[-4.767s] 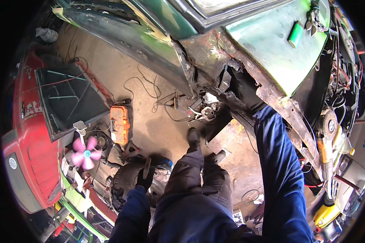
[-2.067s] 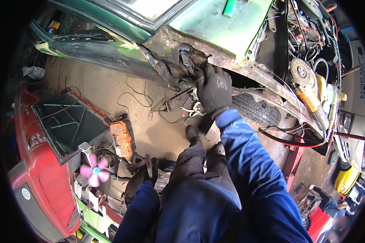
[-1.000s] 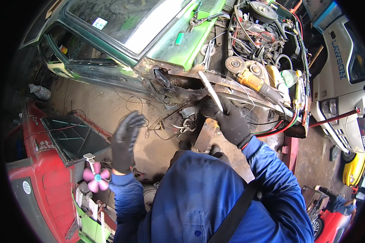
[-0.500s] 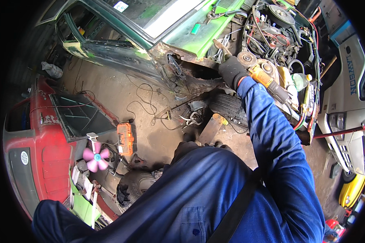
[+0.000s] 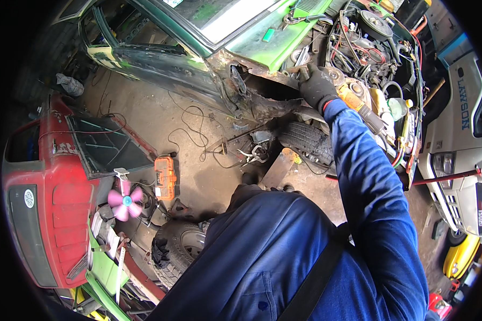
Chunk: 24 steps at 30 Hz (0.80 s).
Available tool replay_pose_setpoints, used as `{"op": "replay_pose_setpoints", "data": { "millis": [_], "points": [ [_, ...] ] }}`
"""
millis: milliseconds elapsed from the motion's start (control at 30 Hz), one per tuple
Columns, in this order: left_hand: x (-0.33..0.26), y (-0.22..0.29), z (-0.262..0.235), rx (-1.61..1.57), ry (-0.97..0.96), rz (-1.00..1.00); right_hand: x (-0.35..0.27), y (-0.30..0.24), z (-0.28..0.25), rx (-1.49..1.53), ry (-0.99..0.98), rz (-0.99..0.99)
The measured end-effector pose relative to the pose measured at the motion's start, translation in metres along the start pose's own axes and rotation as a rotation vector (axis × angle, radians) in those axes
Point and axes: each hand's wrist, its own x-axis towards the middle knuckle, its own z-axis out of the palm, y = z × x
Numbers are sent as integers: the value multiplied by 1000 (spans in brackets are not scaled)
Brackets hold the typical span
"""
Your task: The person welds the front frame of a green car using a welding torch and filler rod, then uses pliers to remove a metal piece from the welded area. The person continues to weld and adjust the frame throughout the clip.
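My right hand (image 5: 317,88), in a black glove, is closed round what looks like a hammer (image 5: 303,73). Its head lies close to the rusty inner edge of the green car's (image 5: 251,51) front wing; I cannot tell whether they touch. Just right of the hand rests a yellow angle grinder (image 5: 353,100), its round disc (image 5: 335,76) facing the engine bay. Below the hand, a torn, rusted body panel (image 5: 260,109) hangs above the front tyre (image 5: 305,140). My left hand is out of the picture.
The engine (image 5: 367,51) lies exposed at upper right, with a clear plastic bottle (image 5: 397,108) beside it. A black cable (image 5: 202,134) loops over the floor. An orange case (image 5: 165,178), a pink fan (image 5: 125,200), a loose wheel (image 5: 179,246) and a red vehicle cab (image 5: 64,208) stand left.
My right hand has moved slightly right and up, and the hammer has turned in it. The view has shifted a little. The grinder stays by the engine.
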Motion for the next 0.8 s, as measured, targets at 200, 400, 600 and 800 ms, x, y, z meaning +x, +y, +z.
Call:
{"op": "replay_pose_setpoints", "data": {
  "millis": [200,400,600,800],
  "points": [
    [-3,0,-3,-94,-13,7,-69,0,-60,437,83,-180],
    [-2,-7,-2,-199,-50,11,-197,55,-54,-9,-624,-58],
    [3,-23,-2,-256,-74,-9,-276,79,-86,-64,-918,-18],
    [16,-62,4,-354,-103,-30,-254,52,-227,286,-615,119]
  ]
}}
